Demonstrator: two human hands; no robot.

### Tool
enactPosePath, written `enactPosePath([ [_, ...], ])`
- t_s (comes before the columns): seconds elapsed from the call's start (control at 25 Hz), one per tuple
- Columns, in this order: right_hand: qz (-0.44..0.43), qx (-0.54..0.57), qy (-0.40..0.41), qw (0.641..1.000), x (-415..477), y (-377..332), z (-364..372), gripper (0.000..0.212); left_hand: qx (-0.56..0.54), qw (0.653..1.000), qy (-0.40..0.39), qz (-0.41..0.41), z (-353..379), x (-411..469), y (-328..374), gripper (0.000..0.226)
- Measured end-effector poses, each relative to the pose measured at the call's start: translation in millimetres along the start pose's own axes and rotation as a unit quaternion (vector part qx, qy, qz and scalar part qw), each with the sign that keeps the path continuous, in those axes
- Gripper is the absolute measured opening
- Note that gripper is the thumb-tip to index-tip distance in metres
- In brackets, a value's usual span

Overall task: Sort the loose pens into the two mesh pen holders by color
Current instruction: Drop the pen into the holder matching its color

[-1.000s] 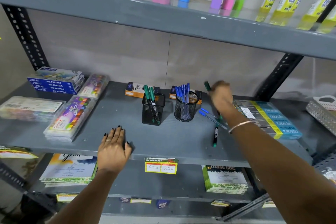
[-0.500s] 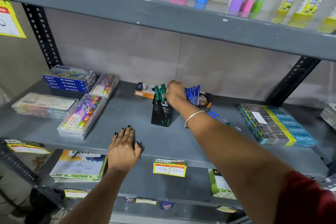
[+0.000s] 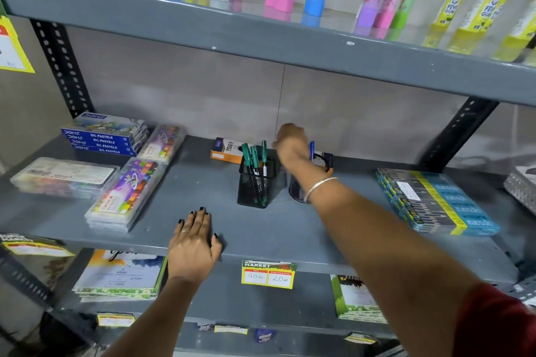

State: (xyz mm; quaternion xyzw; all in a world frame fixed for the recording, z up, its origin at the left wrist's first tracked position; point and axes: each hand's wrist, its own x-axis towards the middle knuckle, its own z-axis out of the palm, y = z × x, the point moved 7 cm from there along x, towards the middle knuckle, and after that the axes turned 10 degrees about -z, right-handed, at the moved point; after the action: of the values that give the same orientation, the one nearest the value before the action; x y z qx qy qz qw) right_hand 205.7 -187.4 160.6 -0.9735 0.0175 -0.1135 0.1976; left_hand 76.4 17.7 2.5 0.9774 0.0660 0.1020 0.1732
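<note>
A square black mesh holder [image 3: 256,185] stands mid-shelf with three green pens [image 3: 254,158] upright in it. Right beside it is a round black mesh holder [image 3: 296,190], mostly hidden behind my right forearm; one blue pen [image 3: 311,150] sticks up from it. My right hand [image 3: 291,143] is blurred above the gap between the holders, over the round one's rim, with its back to the camera and fingers curled down; I see nothing in it. My left hand [image 3: 193,240] lies flat, fingers spread, on the shelf's front edge. No loose pens show.
An orange pen box [image 3: 226,151] lies behind the holders. Crayon and pastel packs [image 3: 127,191] fill the shelf's left side, and a blue-yellow pack [image 3: 435,200] lies at the right. The upper shelf [image 3: 261,35] hangs low overhead. A price tag [image 3: 268,274] marks the front edge.
My right hand carried a green pen from the right side to the square holder, left it there, and has now shifted right over the round holder. The left hand stayed put.
</note>
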Motion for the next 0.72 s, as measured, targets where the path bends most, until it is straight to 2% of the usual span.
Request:
enactPosePath([
  [0.12,0.078,-0.018,0.059,0.995,0,55,-47,0.024,0.000,1.000,-0.004,0.002,0,-1,1,0.061],
  [0.2,0.119,-0.042,0.067,0.990,-14,101,-59,0.029,0.001,1.000,-0.002,0.002,0,-1,1,0.061],
  [0.32,0.138,-0.067,-0.002,0.988,-44,154,-40,0.027,0.003,1.000,0.002,0.002,1,0,1,0.061],
  [0.52,0.123,-0.116,-0.098,0.981,-67,179,-6,0.030,0.008,1.000,0.006,0.001,2,0,-1,0.060],
  [0.72,0.121,-0.161,-0.095,0.975,-66,183,2,0.032,0.015,1.000,0.010,0.005,3,1,-1,0.059],
])
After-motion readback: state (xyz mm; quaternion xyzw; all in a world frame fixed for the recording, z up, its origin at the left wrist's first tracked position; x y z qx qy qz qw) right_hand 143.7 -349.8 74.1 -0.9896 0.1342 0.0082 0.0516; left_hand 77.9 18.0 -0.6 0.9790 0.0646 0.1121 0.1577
